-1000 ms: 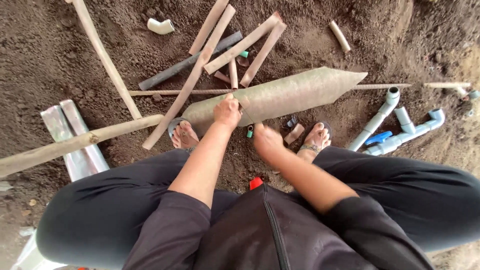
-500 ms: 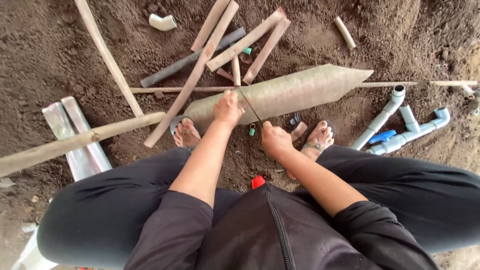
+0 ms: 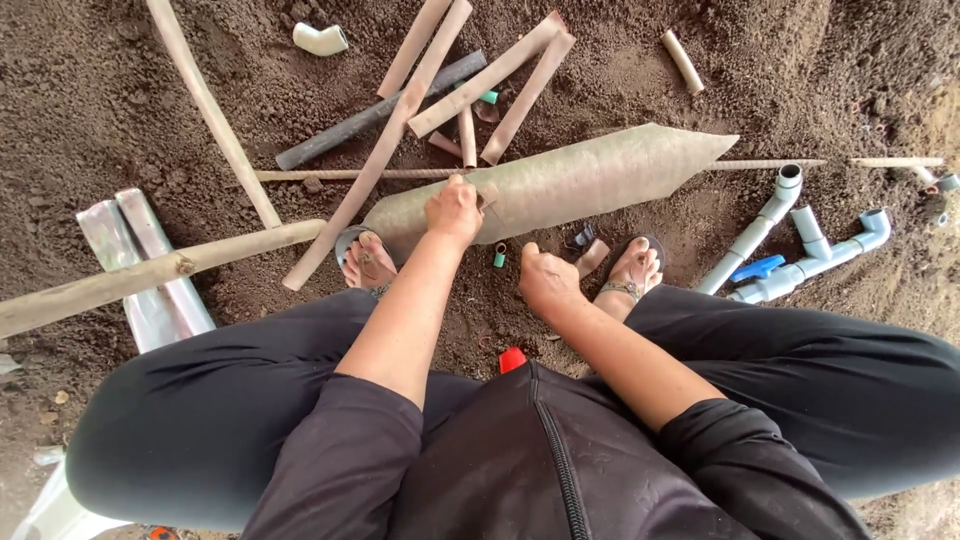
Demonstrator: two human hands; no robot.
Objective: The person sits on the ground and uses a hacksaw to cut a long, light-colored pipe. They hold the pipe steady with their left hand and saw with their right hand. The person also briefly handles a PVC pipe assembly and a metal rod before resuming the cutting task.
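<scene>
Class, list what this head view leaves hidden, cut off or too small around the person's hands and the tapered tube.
- Left hand covers its contact spot on the tapered tube.
- Right hand is a closed fist; contents hidden.
- Small green piece: too small to identify.
- Long pole: cut off at left edge.

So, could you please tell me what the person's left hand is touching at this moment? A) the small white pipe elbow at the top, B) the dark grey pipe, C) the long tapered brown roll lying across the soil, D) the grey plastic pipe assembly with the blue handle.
C: the left hand rests on the long tapered brown roll, near its wider end, while the right hand is curled just below it, over the soil.
</scene>
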